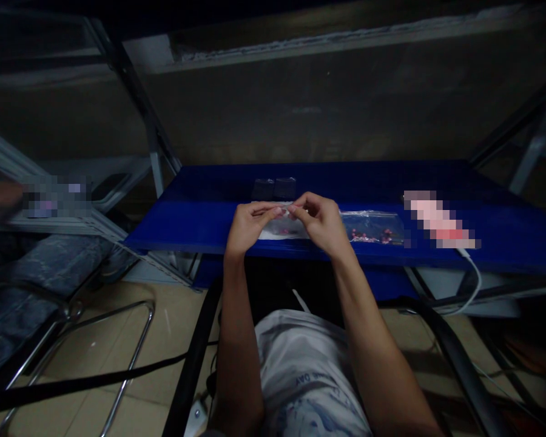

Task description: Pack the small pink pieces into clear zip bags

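Note:
My left hand (253,226) and my right hand (319,220) meet over the near middle of the blue table. On both, thumb and forefinger are pinched together, fingertips almost touching. Whatever is between them is too small and dim to make out. Under the hands lies a white sheet (266,233) with a small pink piece (286,231) on it. Just right of my right hand, a clear plastic bag (368,220) lies flat with several small pink pieces in its lower part. Two dark, shiny flat packets (274,188) lie beyond my hands.
The blue table (209,188) has a narrow top backed by a dark wall. A blurred-out pink item (439,221) lies at its right, with a white cable (475,285) hanging over the front edge. At left are another person's hand (0,197) and a metal-framed chair (136,340).

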### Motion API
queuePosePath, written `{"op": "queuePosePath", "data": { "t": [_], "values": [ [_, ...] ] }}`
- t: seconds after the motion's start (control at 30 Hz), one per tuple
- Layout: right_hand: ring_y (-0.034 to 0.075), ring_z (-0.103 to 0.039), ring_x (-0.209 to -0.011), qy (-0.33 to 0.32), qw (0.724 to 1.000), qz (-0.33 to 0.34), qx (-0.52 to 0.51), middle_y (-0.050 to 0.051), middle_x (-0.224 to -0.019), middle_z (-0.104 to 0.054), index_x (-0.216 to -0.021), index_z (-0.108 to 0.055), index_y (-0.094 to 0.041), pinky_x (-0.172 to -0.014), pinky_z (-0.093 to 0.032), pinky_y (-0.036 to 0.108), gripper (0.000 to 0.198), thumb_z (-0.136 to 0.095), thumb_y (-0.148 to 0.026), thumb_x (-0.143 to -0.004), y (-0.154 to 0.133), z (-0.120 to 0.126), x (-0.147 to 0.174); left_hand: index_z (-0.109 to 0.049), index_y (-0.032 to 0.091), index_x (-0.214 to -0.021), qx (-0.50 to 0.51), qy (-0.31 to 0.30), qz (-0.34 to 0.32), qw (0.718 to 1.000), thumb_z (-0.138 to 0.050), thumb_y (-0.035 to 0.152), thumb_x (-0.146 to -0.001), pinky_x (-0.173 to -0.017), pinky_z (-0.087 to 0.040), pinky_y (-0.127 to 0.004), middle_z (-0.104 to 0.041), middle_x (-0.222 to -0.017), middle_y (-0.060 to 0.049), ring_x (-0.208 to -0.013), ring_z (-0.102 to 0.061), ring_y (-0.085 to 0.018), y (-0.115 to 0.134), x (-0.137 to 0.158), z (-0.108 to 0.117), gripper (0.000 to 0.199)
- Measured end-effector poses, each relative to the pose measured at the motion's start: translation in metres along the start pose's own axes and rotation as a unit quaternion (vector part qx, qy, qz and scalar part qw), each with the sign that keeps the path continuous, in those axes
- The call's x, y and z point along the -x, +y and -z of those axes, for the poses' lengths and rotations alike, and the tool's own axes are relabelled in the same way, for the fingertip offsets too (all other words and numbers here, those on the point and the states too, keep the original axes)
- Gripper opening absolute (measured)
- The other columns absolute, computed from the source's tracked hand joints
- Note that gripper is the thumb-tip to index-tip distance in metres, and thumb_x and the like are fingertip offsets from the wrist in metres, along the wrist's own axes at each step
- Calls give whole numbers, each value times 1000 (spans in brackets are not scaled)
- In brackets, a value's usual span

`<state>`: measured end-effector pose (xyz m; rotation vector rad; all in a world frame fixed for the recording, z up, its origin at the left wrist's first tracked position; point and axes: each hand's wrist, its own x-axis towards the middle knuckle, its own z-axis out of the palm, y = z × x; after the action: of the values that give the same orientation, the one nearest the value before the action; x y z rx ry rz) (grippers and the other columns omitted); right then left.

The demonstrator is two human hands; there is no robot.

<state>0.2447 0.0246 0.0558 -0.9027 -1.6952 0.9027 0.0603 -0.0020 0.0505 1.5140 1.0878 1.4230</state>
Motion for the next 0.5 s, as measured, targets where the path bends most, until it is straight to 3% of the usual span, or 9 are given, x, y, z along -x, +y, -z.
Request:
{"op": "queuePosePath", "data": {
  "t": [0.13,0.23,0.33,0.43,0.5],
  "values": [
    [21,-66,-73,2,999,-18,-36,6,-77,-72,-80,-70,-19,-67,-47,32,28,-76,-46,-86,-5,13,0,-81,17,-92,13,-2,-9,1000,-80,45,-86,-84,-62,-38,-82,-88,-9,-83,-79,-24,0,-3,-9,29],
    [20,-65,-74,-33,996,-42,-76,5,-82,-73,-97,-73,-20,-65,-48,31,34,-82,-48,-80,-7,26,1,-79,17,-92,23,32,-27,999,-77,47,-89,-75,-61,-33,-80,-86,-7,-75,-77,-21,2,-7,-19,31],
    [18,-62,-68,-51,995,-70,-59,2,-77,-70,-111,-71,-20,-61,-47,29,49,-88,-45,-73,-10,45,5,-74,21,-117,43,58,-28,997,-69,50,-96,-65,-57,-26,-80,-96,-7,-72,-75,-17,5,-8,-35,36],
    [17,-61,-63,-8,995,-101,-8,2,-71,-68,-106,-72,-17,-58,-46,28,47,-88,-46,-73,-9,68,10,-54,30,-147,75,40,-13,996,-68,44,-98,-67,-57,-23,-78,-109,-6,-81,-74,-15,5,-11,-59,53],
    [17,-62,-61,25,991,-130,27,3,-70,-69,-105,-72,-16,-55,-46,28,49,-88,-48,-72,-3,85,14,-46,31,-152,91,29,-3,995,-71,34,-97,-72,-59,-25,-76,-111,-6,-85,-73,-16,0,-17,-81,61]
  ]
}}
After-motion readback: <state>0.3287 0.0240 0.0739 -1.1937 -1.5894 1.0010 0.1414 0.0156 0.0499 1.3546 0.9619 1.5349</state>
